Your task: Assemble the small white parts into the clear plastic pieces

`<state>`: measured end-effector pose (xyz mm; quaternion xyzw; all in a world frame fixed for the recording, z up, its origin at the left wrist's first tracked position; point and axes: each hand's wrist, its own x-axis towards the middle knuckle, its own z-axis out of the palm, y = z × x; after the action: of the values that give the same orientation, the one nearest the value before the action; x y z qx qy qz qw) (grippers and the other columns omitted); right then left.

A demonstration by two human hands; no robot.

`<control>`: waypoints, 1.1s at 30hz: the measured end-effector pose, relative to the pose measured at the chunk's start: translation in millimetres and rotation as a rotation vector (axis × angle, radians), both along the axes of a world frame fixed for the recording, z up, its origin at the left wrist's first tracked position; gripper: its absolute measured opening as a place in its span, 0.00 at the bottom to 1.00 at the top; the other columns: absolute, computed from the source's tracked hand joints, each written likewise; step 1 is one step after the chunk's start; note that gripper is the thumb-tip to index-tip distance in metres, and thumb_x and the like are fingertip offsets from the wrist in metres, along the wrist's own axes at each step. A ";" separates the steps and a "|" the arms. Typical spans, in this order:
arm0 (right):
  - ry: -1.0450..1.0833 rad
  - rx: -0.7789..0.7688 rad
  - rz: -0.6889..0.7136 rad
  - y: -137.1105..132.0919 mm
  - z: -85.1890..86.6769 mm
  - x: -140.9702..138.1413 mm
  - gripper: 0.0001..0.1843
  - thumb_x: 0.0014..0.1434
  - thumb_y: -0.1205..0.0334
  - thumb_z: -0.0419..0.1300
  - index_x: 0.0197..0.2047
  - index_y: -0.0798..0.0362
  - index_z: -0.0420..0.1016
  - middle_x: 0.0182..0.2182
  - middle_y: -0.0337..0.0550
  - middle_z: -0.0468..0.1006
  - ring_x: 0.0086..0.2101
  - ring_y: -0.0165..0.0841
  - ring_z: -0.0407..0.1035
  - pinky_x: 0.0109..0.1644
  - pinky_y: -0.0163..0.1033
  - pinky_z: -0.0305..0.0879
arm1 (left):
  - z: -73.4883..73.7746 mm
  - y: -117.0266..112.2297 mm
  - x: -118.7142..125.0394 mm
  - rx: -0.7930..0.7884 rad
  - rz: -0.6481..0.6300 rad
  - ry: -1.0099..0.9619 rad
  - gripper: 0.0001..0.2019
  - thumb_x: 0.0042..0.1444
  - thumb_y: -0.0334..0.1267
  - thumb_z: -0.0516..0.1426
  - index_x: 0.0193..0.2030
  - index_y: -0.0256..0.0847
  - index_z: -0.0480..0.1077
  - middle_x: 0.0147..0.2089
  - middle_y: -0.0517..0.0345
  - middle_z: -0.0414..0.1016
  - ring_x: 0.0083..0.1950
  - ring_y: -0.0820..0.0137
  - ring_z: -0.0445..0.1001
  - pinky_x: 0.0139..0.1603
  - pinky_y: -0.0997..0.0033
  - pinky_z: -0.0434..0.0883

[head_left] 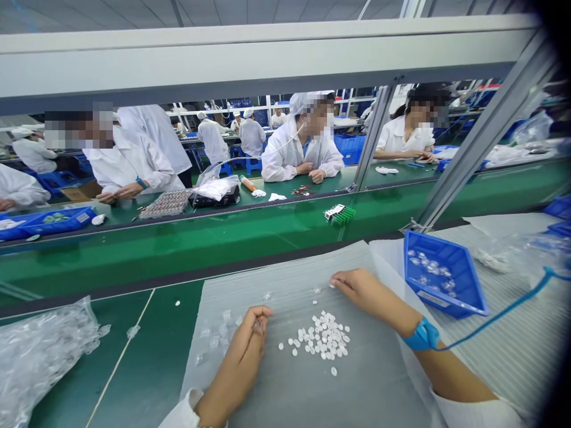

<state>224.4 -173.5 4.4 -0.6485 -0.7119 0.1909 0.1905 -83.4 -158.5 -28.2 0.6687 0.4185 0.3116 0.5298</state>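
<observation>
My left hand [250, 334] rests on a grey ribbed foam sheet [285, 392], fingers pinched together on a small part I cannot make out. My right hand [362, 289] lies farther out on the sheet, fingertips pressed together at a tiny clear piece [331, 283]. Between the hands sits a pile of several small white round parts [323, 337]. Several clear small parts [218, 333] lie scattered left of the pile. A blue wrist strap [422, 336] with a coiled cord circles my right wrist.
A blue bin [441, 276] with several clear parts stands to the right. A clear plastic bag [40, 351] of parts lies at the left. A green conveyor belt [223, 238] runs across in front, carrying a green-and-white bundle [339, 214]. People in white coats sit opposite.
</observation>
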 end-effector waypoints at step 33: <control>0.081 0.002 -0.010 -0.8 -21.5 6.1 0.17 0.65 0.53 0.55 0.45 0.53 0.82 0.27 0.42 0.80 0.26 0.35 0.70 0.32 0.38 0.58 | 3.9 -4.1 3.1 -0.244 -0.304 -0.174 0.16 0.70 0.47 0.49 0.57 0.42 0.66 0.55 0.47 0.73 0.55 0.60 0.75 0.60 0.53 0.71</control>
<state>230.5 -174.3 -17.1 -0.6435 -0.7006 0.2151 0.2209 -80.4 -162.7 -24.3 0.6257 0.3001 0.2316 0.6818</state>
